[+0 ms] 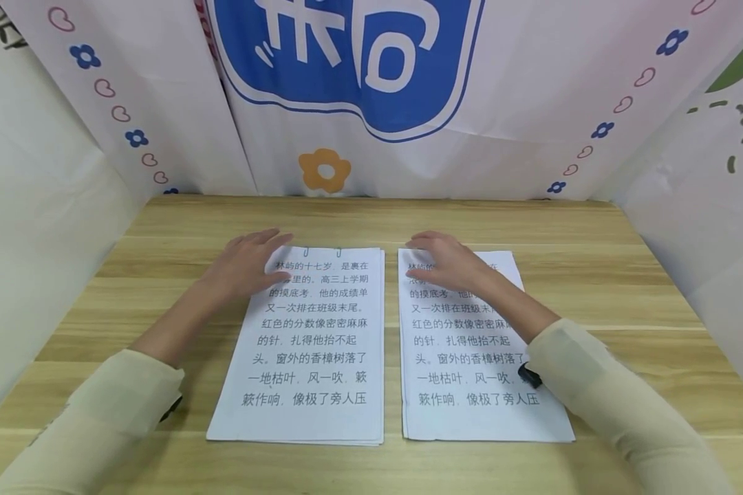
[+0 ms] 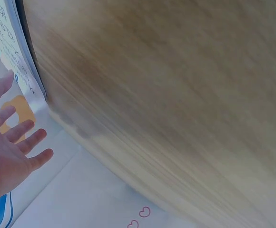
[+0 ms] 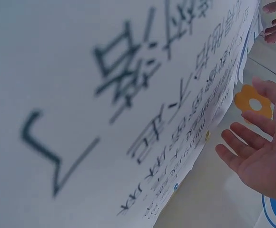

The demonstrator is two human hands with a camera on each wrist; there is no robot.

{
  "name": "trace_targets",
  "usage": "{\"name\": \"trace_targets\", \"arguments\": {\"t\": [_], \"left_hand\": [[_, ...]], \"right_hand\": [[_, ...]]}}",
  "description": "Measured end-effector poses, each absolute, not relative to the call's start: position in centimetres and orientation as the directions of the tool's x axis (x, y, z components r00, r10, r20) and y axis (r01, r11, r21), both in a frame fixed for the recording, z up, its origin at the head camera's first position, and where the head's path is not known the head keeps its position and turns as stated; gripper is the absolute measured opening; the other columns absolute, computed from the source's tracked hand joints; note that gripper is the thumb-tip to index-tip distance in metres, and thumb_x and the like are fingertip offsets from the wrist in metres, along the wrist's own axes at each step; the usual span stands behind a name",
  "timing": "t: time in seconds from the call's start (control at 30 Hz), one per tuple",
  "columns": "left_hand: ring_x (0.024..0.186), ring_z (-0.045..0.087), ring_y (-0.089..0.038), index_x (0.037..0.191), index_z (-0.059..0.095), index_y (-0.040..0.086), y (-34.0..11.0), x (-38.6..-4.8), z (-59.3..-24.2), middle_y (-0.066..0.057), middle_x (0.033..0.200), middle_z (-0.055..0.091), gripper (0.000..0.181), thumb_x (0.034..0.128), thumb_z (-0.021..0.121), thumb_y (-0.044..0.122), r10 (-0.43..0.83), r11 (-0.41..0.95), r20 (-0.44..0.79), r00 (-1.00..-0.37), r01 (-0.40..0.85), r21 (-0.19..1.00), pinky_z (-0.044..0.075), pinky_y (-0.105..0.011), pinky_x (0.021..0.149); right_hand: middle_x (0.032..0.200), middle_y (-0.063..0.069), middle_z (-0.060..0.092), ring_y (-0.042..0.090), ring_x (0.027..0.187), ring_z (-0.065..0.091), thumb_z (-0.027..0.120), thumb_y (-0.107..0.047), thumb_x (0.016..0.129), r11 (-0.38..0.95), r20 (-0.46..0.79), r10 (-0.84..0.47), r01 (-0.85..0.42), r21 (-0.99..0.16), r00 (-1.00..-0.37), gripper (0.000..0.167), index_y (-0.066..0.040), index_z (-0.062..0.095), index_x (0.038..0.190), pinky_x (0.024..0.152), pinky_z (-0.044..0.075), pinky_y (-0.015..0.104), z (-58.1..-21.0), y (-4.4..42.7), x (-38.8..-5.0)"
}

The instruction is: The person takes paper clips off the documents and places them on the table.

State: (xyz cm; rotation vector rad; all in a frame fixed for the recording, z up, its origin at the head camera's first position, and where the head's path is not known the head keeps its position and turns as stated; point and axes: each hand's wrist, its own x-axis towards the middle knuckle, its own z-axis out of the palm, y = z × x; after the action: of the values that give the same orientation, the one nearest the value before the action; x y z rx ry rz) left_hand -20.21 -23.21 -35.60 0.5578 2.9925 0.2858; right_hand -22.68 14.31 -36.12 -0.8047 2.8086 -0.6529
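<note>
Two stacks of printed paper lie side by side on the table, a left stack (image 1: pixel 314 350) and a right stack (image 1: pixel 470 412). Two paper clips (image 1: pixel 322 252) show at the left stack's top edge. My left hand (image 1: pixel 243 267) is at that stack's upper left corner, fingers extended and apart in the left wrist view. Over the upper part of the right stack is my right hand (image 1: pixel 448 262), covering some of its text. In the right wrist view its fingers (image 3: pixel 245 145) are spread, holding nothing. Small yellow and blue spots (image 3: pixel 207 136) sit along the paper's edge there.
The wooden table (image 1: pixel 322 471) extends around both stacks. White printed sheeting (image 1: pixel 508 165) stands behind it and at both sides, with a yellow flower (image 1: pixel 309 170) and a blue emblem (image 1: pixel 402 117). A narrow strip of table separates the stacks.
</note>
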Motion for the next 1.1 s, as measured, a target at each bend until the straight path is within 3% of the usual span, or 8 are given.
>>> {"name": "trace_targets", "arguments": {"t": [0.53, 0.87, 1.1], "left_hand": [[0.147, 0.032, -0.052, 0.158, 0.039, 0.003, -23.2, -20.8, -35.7, -0.031, 0.161, 0.032, 0.075, 0.0971, 0.073, 0.032, 0.346, 0.924, -0.069, -0.936, 0.327, 0.197, 0.023, -0.07, 0.119], [0.144, 0.037, -0.051, 0.154, 0.043, -0.001, -23.2, -21.1, -35.9, -0.031, 0.158, 0.038, 0.073, 0.095, 0.076, 0.028, 0.353, 0.92, -0.056, -0.934, 0.336, 0.201, 0.03, -0.067, 0.117], [0.144, 0.037, -0.051, 0.154, 0.044, -0.001, -23.3, -21.5, -36.0, -0.031, 0.157, 0.039, 0.067, 0.0982, 0.071, 0.023, 0.343, 0.923, -0.066, -0.937, 0.324, 0.206, 0.03, -0.067, 0.117]], "right_hand": [[0.149, 0.02, 0.055, 0.035, 0.144, 0.046, 0.076, -0.028, 0.095, 0.726, -0.008, -0.587, -0.522, -0.447, -0.809, 0.06, 0.003, 0.057, 0.142, 0.123, 0.032, 0.046, -36.4, 12.2, -24.1], [0.145, 0.018, 0.059, 0.034, 0.135, 0.054, 0.081, -0.026, 0.091, 0.724, -0.031, -0.573, -0.488, -0.487, -0.819, 0.062, 0.003, 0.057, 0.141, 0.118, 0.04, 0.045, -36.3, 10.9, -24.7], [0.143, 0.018, 0.06, 0.033, 0.135, 0.054, 0.08, -0.027, 0.092, 0.732, -0.045, -0.568, -0.479, -0.485, -0.822, 0.059, 0.003, 0.059, 0.139, 0.118, 0.04, 0.045, -36.4, 10.2, -24.9]]}}
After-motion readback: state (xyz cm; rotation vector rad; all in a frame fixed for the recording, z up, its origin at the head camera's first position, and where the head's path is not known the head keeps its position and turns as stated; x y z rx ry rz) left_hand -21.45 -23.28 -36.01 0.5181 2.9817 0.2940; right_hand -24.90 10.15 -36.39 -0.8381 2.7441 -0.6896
